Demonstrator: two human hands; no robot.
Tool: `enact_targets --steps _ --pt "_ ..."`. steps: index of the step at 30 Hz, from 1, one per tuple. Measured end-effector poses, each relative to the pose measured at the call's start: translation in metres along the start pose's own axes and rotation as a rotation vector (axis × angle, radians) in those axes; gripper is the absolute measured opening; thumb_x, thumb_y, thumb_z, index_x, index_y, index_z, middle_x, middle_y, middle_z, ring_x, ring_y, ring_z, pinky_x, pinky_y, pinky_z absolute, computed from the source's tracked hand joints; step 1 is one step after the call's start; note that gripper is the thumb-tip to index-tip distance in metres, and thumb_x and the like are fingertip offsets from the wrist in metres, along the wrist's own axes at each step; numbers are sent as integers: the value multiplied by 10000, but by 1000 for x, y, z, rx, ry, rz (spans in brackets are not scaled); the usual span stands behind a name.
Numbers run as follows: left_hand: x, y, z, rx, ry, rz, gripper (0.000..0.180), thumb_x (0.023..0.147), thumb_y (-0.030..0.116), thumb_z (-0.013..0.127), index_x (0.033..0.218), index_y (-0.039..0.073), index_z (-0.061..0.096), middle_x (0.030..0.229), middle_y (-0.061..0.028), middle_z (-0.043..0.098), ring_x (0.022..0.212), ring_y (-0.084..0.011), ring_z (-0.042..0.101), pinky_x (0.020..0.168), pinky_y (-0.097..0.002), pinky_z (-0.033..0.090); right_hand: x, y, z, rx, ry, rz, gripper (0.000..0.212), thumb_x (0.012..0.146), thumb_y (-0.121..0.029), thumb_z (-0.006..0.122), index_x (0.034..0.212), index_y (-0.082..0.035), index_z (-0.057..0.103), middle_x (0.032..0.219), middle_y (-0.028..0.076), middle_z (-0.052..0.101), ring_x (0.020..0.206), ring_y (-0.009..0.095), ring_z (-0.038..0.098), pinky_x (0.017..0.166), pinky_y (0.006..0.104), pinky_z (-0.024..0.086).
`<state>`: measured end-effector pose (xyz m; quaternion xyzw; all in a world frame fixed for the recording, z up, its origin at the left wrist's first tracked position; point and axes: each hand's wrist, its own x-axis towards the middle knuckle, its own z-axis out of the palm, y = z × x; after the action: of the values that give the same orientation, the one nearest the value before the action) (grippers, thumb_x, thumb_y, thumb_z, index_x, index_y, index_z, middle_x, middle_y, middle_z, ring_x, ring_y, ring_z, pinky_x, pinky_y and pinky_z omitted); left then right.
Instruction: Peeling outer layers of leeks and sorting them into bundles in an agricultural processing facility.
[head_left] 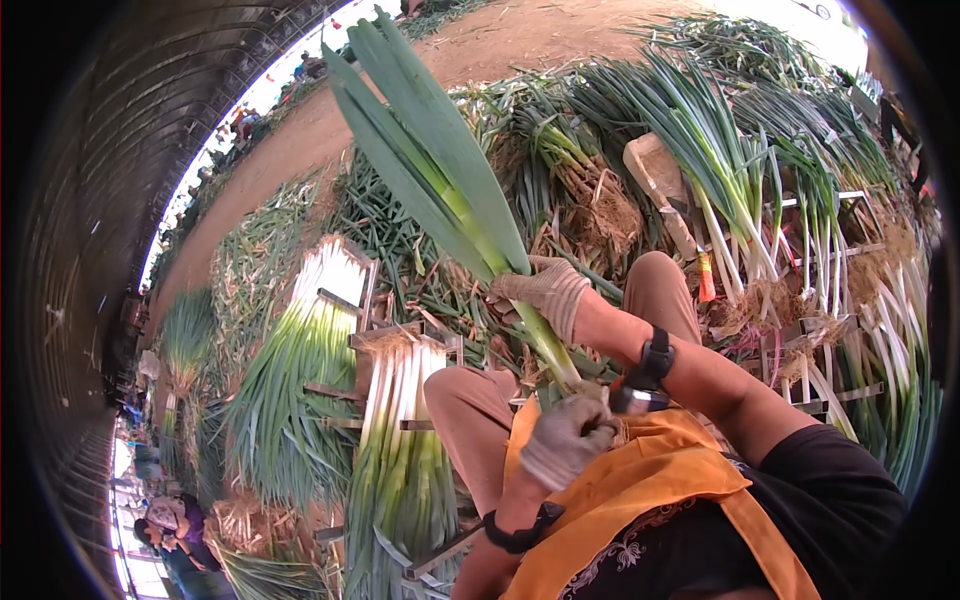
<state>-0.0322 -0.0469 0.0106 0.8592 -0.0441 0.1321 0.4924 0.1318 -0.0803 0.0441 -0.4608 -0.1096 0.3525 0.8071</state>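
Observation:
Across my lap, a thick long green onion (455, 205) slants up to the far left, its broad green leaves fanned at the top. My gloved right hand (545, 295) is wrapped round its pale green stalk, partway down. The root end points down toward my left hand (568, 440), which is gloved too. The fingers of that left hand are curled closed beside the root end; what they hold, if anything, is hidden. An orange apron (640, 465) lies over my lap beneath both hands.
At left, trimmed green onions lie in metal racks (405, 370), white ends up. Untrimmed ones with roots (740, 200) lean at right beside a wooden block (655, 165) and an orange-handled tool (706, 278). Cut leaves (400, 250) litter the ground. Another person (180, 525) is at lower left.

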Motion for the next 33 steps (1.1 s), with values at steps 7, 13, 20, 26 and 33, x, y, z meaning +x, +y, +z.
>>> enact_targets --steps 7,13,20,26,33 --pt "50 -23 -72 -388 451 -225 377 846 230 602 1111 -26 524 888 -77 599 756 -168 572 659 -277 486 -13 -4 0 -302 10 -10 257 764 -135 660 972 3 601 751 67 616 636 129 579 543 257 483" --pt "93 -20 -101 -1146 293 -175 465 818 297 630 1148 2 486 902 -97 599 774 -200 597 653 -329 514 -42 33 0 -296 -481 161 409 779 -127 639 1152 -11 517 930 82 628 799 132 602 657 262 505" --pt "55 -89 -85 -703 831 -326 309 785 108 658 1059 34 536 923 -113 610 808 -230 601 665 -369 526 -69 70 -10 -1126 -411 -363 440 775 -166 592 1189 -63 485 768 161 623 680 285 620 627 358 480" --pt "34 -73 -105 -1153 775 -478 226 848 184 574 1001 20 547 784 -131 613 581 -247 589 469 -401 509 -70 53 -12 -1658 -537 -683 198 727 -138 551 910 -64 563 625 159 568 582 357 565 525 414 439" --pt "-9 -52 -214 -1106 1108 -98 271 854 219 562 1057 70 462 885 -109 563 716 -235 546 665 -383 482 -14 92 -89 -2036 -571 -289 114 729 -160 577 778 -90 652 744 121 645 691 296 636 580 397 494"
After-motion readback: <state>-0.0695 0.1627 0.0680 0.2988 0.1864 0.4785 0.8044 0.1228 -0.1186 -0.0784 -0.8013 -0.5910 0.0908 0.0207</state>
